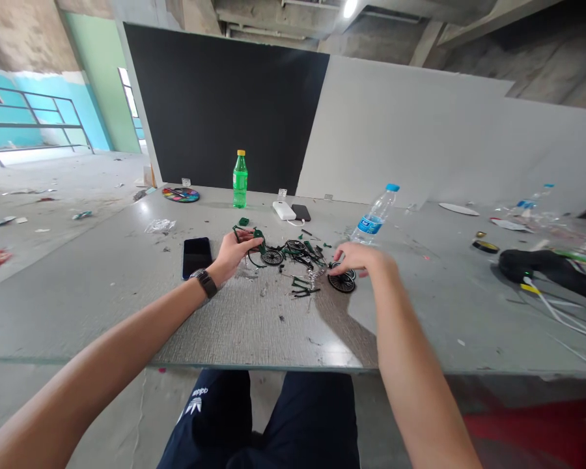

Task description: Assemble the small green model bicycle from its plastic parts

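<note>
My left hand is closed, its thumb and fingers pinching a small green toy bicycle frame. Just beside it on the table lies a spoked black wheel. At the right of the scattered parts, my right hand reaches down over black spoked wheels, its fingers apart; whether the fingertips touch a wheel is hard to make out. Between both hands lie several black and green parts, with green thin pieces and small black bars nearer me.
A phone lies left of the parts, and a clear water bottle stands behind my right hand. Farther back are a green bottle, a white power bank and a paint palette. Black tape lies right.
</note>
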Available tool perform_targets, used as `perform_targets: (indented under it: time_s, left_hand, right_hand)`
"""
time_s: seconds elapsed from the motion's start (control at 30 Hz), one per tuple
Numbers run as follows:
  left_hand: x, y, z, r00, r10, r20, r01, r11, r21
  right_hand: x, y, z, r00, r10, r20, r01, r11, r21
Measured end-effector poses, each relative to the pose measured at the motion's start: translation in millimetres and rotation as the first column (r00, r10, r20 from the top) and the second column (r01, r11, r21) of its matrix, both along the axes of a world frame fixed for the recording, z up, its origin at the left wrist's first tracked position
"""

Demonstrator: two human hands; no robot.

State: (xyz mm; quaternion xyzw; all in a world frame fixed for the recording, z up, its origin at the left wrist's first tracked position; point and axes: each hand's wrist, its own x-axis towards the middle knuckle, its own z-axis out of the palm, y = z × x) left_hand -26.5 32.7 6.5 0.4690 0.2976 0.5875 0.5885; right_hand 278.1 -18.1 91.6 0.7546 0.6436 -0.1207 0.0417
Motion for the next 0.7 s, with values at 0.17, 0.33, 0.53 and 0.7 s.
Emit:
perform_targets:
  time_s: [0.17,0.33,0.53,0.7]
  left_hand:
    - [-0.5,-0.4,1.0,1.000,0.016,-0.010,-0.016,1.000,-0.004]
    - [-0.5,-2.8,3.6,1.000,0.013,-0.008,-0.013,1.000,0.001]
    - [-0.8,-3.0,5.3,1.000,0.029,0.009,-0.029,0.999,-0.015]
    - [-4.6,-1.2,13.3,0.996,0.055,0.071,-0.053,0.998,-0.036]
  right_hand:
    - [-2.4,2.0,-11.2,0.998,-0.043,0.035,0.046,0.993,-0.107]
    - [-2.6,9.0,-18.5,0.995,-0.092,-0.044,0.084,0.985,-0.150]
    - [4.3,11.9,-14.4,0.999,0.004,0.032,-0.002,0.998,-0.058]
    - [0.3,14.6,-8.6,0.990,0.093,-0.102,-0.066,0.968,0.241]
